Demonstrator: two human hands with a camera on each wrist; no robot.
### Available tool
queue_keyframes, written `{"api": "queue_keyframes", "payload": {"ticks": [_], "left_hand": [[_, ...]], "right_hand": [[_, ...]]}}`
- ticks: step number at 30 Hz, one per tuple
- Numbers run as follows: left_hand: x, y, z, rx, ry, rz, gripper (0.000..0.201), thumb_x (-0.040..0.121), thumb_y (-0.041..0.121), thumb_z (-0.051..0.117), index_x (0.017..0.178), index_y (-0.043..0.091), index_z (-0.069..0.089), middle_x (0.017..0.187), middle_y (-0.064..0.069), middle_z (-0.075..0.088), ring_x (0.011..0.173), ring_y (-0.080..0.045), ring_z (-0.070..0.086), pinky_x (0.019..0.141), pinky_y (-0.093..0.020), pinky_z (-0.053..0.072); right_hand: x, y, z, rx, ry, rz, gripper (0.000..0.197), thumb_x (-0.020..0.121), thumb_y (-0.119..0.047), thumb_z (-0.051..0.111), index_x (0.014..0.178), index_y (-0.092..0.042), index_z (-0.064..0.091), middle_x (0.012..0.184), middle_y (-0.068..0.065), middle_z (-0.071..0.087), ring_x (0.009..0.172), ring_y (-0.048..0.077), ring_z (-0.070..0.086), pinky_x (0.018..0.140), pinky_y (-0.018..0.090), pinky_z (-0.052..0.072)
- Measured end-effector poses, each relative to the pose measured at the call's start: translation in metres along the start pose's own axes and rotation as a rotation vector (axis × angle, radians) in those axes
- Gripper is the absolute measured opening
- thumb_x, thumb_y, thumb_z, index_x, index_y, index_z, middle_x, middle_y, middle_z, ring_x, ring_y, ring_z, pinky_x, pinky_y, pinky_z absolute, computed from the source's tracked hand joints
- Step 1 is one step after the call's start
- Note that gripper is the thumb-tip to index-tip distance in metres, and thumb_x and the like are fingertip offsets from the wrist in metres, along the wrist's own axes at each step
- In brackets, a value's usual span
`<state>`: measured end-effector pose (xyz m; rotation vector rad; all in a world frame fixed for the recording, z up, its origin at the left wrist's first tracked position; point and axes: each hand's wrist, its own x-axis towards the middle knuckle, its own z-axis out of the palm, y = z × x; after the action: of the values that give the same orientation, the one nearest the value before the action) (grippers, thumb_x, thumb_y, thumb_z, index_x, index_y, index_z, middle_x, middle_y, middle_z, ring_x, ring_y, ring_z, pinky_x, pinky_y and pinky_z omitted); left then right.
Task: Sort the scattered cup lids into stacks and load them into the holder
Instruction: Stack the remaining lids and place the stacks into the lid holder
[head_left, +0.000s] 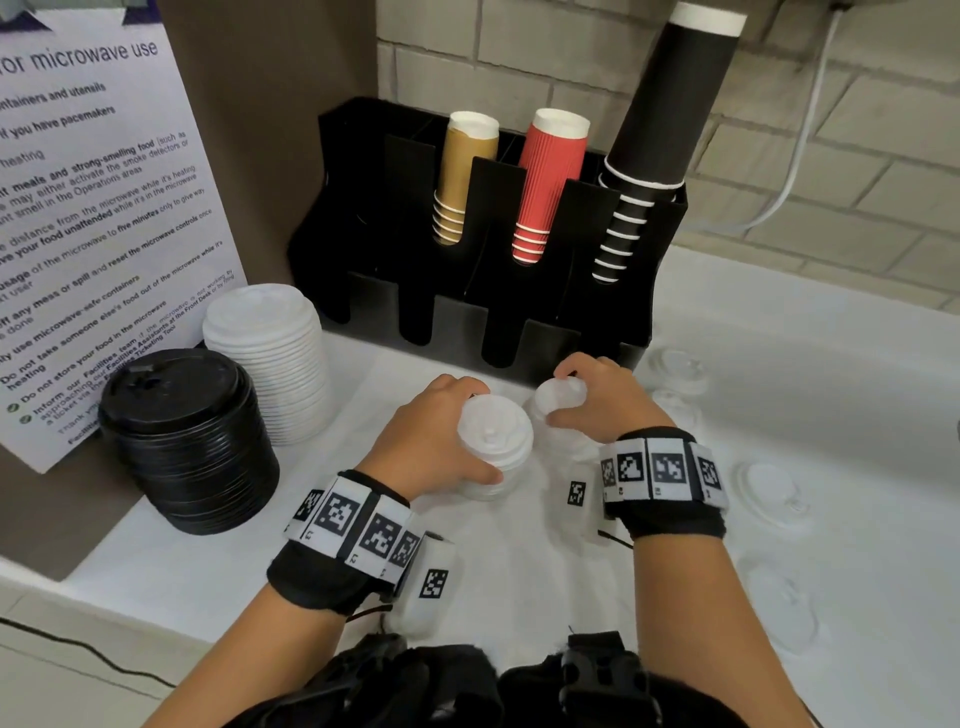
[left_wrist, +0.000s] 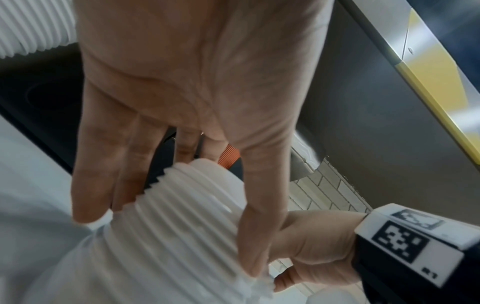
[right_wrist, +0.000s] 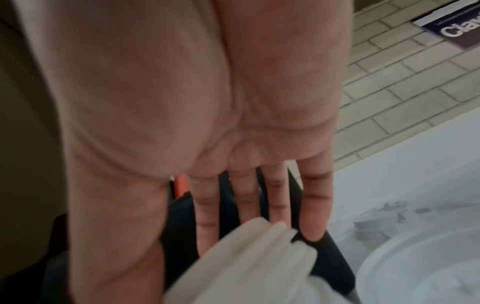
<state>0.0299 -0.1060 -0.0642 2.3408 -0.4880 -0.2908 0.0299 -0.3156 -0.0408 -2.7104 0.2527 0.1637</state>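
Holder (head_left: 545, 332): black, slotted, stands at the back of the white counter (head_left: 519, 571); its cup slots hold tan, red and black cups.
Black lid stack (head_left: 189, 441): well left of the holder, beside a taller white lid stack (head_left: 270, 358).
Small white stack (head_left: 493, 447): just in front of the holder; ribbed, translucent, nested lids.
Left hand (head_left: 436, 441): fingers curled round that small stack.
Right hand (head_left: 602, 400): pinches a few white lids (head_left: 558, 397) beside it.
Loose lids (head_left: 769, 493): right of the holder, pale, hard to see.
Risk: nested lids probably shear and topple if squeezed unevenly or misaligned when joined.
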Motion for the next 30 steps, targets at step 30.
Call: {"api": "queue_keyframes", "payload": {"ticks": [30], "left_hand": [[0.001,0.003,-0.018,-0.247,0.149,0.168,0.106,0.052,0.063,0.080,0.143,0.027,0.039,0.138,0.015,0.048,0.124,0.002,0.045,0.104,-0.021,0.040]], "right_hand": [[-0.020,-0.035,-0.007,0.693,0.068,-0.316,0.038,0.071,-0.024,0.081,0.104,-0.028,0.063,0.102,-0.013,0.064,0.092,0.001,0.061,0.075,0.016,0.049]]}}
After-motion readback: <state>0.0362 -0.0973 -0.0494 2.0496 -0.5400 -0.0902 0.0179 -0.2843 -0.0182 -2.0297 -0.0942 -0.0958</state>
